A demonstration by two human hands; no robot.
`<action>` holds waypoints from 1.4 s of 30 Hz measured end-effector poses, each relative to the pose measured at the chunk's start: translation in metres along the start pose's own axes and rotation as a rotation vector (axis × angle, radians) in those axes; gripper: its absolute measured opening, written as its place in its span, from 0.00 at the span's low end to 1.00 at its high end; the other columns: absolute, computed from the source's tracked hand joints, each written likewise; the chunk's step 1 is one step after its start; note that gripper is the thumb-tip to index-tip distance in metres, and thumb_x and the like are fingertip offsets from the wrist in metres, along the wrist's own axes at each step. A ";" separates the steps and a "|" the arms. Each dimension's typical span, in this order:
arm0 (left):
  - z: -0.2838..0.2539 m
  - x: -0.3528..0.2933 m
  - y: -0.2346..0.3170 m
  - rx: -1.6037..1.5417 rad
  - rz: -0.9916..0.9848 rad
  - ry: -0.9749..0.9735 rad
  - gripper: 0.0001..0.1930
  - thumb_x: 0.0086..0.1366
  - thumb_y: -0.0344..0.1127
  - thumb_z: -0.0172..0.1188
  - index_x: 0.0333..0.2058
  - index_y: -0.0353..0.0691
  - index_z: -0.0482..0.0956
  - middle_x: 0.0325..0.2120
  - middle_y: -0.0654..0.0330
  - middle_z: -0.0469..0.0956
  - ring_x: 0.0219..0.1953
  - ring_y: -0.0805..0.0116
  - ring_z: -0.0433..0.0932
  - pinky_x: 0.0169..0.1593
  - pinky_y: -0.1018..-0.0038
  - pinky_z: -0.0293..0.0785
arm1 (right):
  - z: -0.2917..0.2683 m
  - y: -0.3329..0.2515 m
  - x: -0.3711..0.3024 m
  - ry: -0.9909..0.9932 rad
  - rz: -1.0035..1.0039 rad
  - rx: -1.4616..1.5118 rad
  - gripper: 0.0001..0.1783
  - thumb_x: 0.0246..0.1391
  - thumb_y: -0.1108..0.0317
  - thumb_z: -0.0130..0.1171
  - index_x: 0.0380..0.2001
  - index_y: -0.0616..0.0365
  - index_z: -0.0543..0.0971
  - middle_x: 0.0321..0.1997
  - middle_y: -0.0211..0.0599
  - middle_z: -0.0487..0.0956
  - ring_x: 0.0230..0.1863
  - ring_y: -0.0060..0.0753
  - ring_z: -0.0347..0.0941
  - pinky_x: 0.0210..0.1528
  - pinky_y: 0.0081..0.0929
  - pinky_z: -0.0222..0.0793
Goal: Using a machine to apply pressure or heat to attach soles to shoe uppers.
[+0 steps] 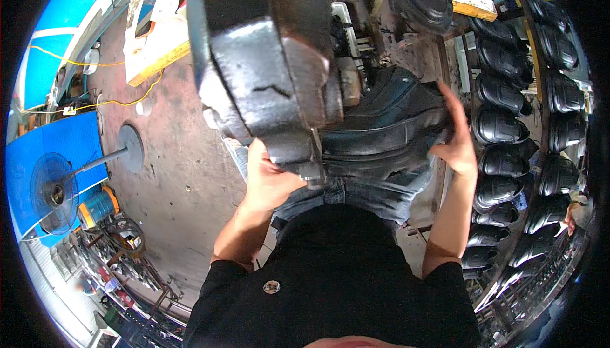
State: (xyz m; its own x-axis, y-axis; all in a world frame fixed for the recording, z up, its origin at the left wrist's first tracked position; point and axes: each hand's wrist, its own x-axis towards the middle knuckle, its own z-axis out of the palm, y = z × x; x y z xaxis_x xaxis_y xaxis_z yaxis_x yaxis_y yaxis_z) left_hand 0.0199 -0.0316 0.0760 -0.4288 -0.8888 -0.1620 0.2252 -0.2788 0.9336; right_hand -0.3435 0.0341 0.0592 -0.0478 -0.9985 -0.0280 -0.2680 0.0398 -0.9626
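Note:
In front of my waist lies a black shoe (387,129), its seams and folded edges partly blurred. My right hand (459,141) curves around its right end, with a finger along the far side and the thumb on the near side. Above the shoe's left part hangs a large black machine head (260,75), worn shiny and close to the camera. Its narrow lower end covers the fingers of my left hand (267,180). That hand is closed, thumb pointing right; the machine hides what it grips.
Racks of black shoes (502,126) stand close on my right. A pedestal fan (57,192) is at the left, its round base (131,148) on the floor. A yellow cable (121,101) runs near a wooden-edged table (159,62). Behind the machine sits a white bin (343,21).

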 end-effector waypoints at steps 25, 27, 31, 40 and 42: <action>-0.059 -0.025 -0.017 -0.594 0.046 0.315 0.40 0.61 0.40 0.74 0.69 0.40 0.64 0.65 0.52 0.71 0.64 0.59 0.73 0.67 0.59 0.71 | 0.031 -0.131 0.010 0.029 -0.356 -0.223 0.64 0.28 0.61 0.85 0.70 0.68 0.64 0.71 0.64 0.66 0.69 0.52 0.69 0.71 0.45 0.64; -0.085 -0.034 -0.014 -0.587 0.075 0.346 0.41 0.60 0.40 0.75 0.69 0.40 0.65 0.65 0.50 0.71 0.64 0.58 0.73 0.67 0.58 0.72 | 0.064 -0.124 0.006 0.116 -0.162 0.080 0.64 0.22 0.67 0.86 0.68 0.67 0.66 0.71 0.57 0.67 0.72 0.53 0.64 0.74 0.46 0.57; -0.096 -0.037 0.024 -0.269 0.213 0.417 0.39 0.65 0.37 0.68 0.71 0.36 0.61 0.69 0.45 0.65 0.68 0.54 0.68 0.72 0.56 0.63 | 0.089 -0.112 0.007 0.069 -0.091 0.152 0.63 0.26 0.68 0.86 0.70 0.63 0.65 0.71 0.57 0.65 0.72 0.51 0.63 0.73 0.44 0.58; -0.023 -0.031 0.107 1.306 0.562 -0.038 0.47 0.57 0.42 0.73 0.71 0.34 0.61 0.72 0.43 0.60 0.75 0.40 0.55 0.74 0.42 0.46 | 0.111 -0.142 0.033 -0.072 -0.283 -0.153 0.55 0.31 0.71 0.83 0.68 0.57 0.69 0.70 0.54 0.65 0.69 0.55 0.66 0.67 0.41 0.67; 0.000 -0.012 0.101 1.237 0.495 -0.134 0.53 0.45 0.38 0.79 0.71 0.39 0.63 0.72 0.48 0.61 0.75 0.38 0.54 0.73 0.39 0.45 | 0.108 -0.152 0.035 -0.092 -0.303 -0.278 0.54 0.32 0.71 0.83 0.68 0.55 0.69 0.70 0.54 0.65 0.68 0.56 0.67 0.66 0.42 0.69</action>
State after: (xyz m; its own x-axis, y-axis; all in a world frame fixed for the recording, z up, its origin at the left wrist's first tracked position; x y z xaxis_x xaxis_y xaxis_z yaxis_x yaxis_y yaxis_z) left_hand 0.0478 -0.0487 0.1724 -0.6307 -0.7376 0.2411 -0.5233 0.6338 0.5696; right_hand -0.2010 -0.0111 0.1753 0.1560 -0.9653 0.2093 -0.5071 -0.2601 -0.8217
